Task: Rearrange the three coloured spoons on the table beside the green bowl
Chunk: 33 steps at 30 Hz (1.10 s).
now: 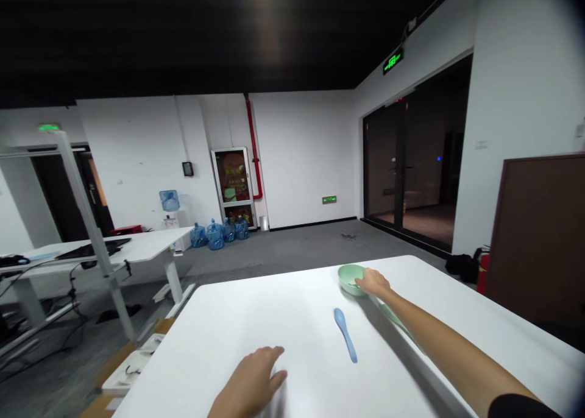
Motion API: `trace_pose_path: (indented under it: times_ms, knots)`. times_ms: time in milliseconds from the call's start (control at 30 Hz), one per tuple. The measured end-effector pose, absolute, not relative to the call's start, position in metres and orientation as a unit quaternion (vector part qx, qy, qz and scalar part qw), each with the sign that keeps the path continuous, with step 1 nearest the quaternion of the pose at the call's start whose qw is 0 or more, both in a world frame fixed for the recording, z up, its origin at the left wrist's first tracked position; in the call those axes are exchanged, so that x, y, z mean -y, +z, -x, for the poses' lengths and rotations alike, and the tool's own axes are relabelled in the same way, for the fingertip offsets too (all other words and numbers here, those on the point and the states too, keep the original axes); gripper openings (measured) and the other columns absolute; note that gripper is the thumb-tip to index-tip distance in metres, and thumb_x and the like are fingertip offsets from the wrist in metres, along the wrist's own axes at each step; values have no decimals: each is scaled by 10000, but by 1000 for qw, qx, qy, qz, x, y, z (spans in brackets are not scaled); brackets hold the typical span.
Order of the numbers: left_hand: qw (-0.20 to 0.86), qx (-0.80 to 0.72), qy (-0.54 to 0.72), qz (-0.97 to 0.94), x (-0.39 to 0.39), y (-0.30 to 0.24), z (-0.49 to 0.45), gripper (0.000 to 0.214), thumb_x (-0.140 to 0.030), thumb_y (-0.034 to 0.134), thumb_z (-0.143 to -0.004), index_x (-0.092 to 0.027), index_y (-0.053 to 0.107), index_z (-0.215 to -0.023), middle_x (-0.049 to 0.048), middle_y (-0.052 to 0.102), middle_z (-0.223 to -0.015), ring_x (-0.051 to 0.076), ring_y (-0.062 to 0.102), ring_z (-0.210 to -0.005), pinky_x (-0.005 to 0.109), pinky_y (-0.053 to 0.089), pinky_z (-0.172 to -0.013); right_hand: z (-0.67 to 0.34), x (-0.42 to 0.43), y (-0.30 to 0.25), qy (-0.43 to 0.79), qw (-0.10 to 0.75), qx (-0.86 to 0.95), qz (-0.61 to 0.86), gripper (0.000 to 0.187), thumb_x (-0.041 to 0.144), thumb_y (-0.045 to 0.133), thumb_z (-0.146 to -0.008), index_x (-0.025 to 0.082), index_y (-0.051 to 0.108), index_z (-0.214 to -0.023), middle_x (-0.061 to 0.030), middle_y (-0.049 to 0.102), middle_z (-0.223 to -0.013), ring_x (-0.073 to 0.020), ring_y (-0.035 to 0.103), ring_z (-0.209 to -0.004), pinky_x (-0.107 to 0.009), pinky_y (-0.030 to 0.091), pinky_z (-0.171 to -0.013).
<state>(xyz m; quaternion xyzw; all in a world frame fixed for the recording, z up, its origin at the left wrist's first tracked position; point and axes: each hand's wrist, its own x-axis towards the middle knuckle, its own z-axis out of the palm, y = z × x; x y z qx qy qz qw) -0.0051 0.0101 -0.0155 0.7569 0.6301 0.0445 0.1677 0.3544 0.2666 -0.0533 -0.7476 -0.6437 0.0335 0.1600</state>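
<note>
My right hand (373, 282) reaches to the far side of the white table (256, 320) and grips the rim of a small green bowl (350, 278). Under my right forearm lies something pale green (393, 318), mostly hidden. A blue spoon (345, 333) lies on the table in the middle, between my two arms, with its bowl end pointing away from me. My left hand (255, 381) rests flat on the table near the front edge, fingers stretched out, holding nothing.
A second white desk (137, 247) with a laptop stands to the left across grey carpet. Several blue water bottles (218, 232) sit by the far wall. A brown panel (539, 235) stands to the right. Cardboard and a tray (130, 369) lie on the floor at left.
</note>
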Motion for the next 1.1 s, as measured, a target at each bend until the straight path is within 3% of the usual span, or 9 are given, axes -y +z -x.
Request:
trace_pose_path:
  times_ms: [233, 433, 800, 900, 1100]
  knots:
    - [153, -629, 43, -761, -12, -15, 6, 571, -533, 411, -870, -269, 495, -1369, 73, 567, -1363, 260, 528, -1229, 400, 382, -1048, -362, -201, -10, 21, 189, 663, 724, 539, 546, 373, -898, 160, 659, -1142, -173, 670, -1129, -311, 621, -1056, -372, 447, -828]
    - [144, -618, 37, -772, -10, -12, 7, 580, -530, 392, -880, -242, 489, -1373, 90, 544, -1389, 270, 506, -1256, 407, 392, -1036, -374, -125, -9, 51, 236, 728, 642, 650, 602, 393, -887, 167, 519, -1353, -138, 562, -1352, -273, 507, -1251, -330, 374, -1012]
    - [142, -618, 41, -773, -6, -15, 8, 589, -546, 400, -865, -251, 495, -1366, 89, 568, -1361, 264, 525, -1237, 400, 393, -1035, -363, -72, -51, 114, 168, 763, 613, 791, 649, 403, -863, 216, 282, -1513, -128, 281, -1557, -308, 290, -1413, -458, 291, -1105]
    - [143, -616, 43, -773, -3, -12, 8, 585, -546, 401, -865, -253, 499, -1362, 84, 568, -1363, 266, 520, -1241, 401, 393, -1034, -362, -72, -53, 110, 176, 769, 605, 770, 637, 414, -862, 198, 335, -1491, -128, 343, -1529, -303, 311, -1403, -434, 294, -1105]
    - [142, -616, 36, -774, -4, -13, 5, 579, -532, 401, -871, -252, 493, -1369, 80, 565, -1367, 271, 521, -1236, 405, 392, -1032, -365, -99, -32, 81, 194, 752, 624, 510, 514, 403, -909, 186, 595, -1249, -128, 663, -1179, -269, 595, -1109, -330, 426, -902]
